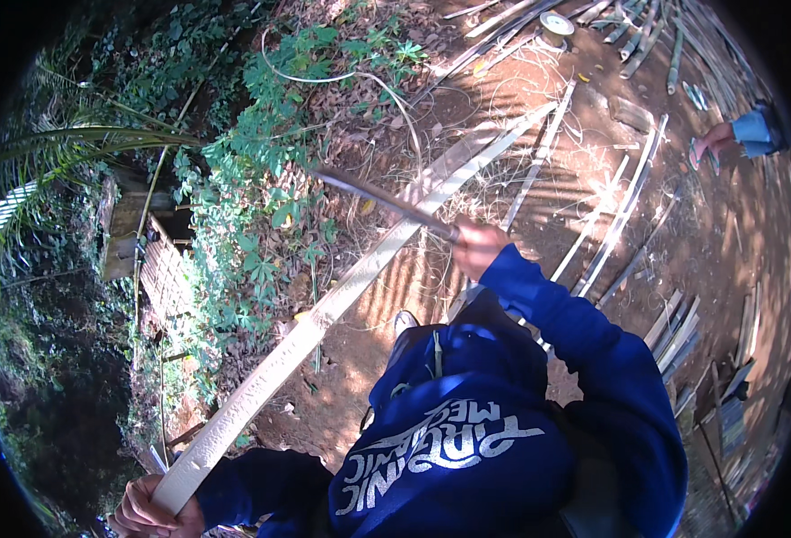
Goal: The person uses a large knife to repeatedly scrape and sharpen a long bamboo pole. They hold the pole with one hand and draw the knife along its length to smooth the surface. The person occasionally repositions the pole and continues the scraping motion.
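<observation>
A long, pale split-bamboo strip (324, 309) runs slantwise from the lower left to the upper right. Its near end is gripped by my left hand (155, 509), the fingers wrapped round it. My right hand (479, 247) is closed on the handle of a machete (382, 198), whose long dark blade points to the upper left. The blade crosses over the strip in the picture; whether the two touch, I cannot tell. My right hand is just to the right of the strip, and its grip hides most of the handle.
Thin shavings (494, 117) litter the brown soil. More split strips (615, 229) lie to the right, and bamboo poles (651, 40) at the far right. Another person's foot (708, 149) shows near them. Green plants (261, 242) line a slope on the left, above a wooden structure (164, 269).
</observation>
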### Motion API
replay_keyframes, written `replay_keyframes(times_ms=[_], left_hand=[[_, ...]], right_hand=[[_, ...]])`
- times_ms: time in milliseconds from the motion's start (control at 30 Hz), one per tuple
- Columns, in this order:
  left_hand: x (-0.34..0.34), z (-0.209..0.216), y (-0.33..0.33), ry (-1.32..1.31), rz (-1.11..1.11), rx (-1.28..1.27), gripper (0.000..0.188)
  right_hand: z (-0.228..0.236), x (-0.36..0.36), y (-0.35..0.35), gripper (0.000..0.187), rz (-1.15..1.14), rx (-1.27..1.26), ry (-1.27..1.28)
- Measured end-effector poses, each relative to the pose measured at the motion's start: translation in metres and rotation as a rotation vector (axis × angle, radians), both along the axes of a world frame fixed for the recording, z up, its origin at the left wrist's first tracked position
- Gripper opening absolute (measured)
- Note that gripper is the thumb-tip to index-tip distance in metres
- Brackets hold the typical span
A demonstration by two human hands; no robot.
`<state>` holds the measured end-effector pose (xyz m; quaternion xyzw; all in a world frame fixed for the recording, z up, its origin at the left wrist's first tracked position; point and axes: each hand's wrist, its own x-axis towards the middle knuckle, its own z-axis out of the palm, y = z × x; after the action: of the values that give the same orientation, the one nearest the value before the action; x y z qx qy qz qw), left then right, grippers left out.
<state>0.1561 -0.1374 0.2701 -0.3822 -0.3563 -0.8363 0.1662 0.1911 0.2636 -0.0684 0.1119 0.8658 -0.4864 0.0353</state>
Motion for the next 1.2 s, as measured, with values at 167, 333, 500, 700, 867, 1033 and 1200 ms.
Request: replay_keyframes(times_ms=[167, 333, 500, 700, 867, 1033, 1200], left_hand=[[0.008, 0.022, -0.002, -0.186, -0.016, -0.101, 0.021], [0.017, 0.04, -0.032, -0.251, 0.03, -0.104, 0.021], [0.015, 0.047, 0.037, -0.016, -0.083, -0.183, 0.027], [0.007, 0.056, 0.082, 0.016, -0.014, -0.094, 0.032], [0.003, 0.058, 0.079, 0.187, -0.112, -0.085, 0.035], [0.015, 0.065, 0.068, 0.194, -0.236, -0.152, 0.035], [0.018, 0.054, 0.091, 0.12, -0.216, -0.048, 0.029]], right_hand=[[-0.114, 0.017, 0.121, 0.028, -0.168, 0.432, -0.138], [0.034, 0.003, 0.039, 0.021, 0.085, 0.106, 0.22], [-0.1, 0.01, 0.143, 0.029, -0.016, 0.404, -0.127], [-0.072, 0.051, 0.177, 0.02, -0.22, 0.347, -0.133], [0.046, 0.038, 0.096, 0.021, -0.002, 0.074, 0.013], [-0.032, 0.021, 0.13, 0.011, -0.197, 0.13, 0.045], [0.011, 0.022, 0.111, 0.013, -0.014, 0.171, 0.272]])
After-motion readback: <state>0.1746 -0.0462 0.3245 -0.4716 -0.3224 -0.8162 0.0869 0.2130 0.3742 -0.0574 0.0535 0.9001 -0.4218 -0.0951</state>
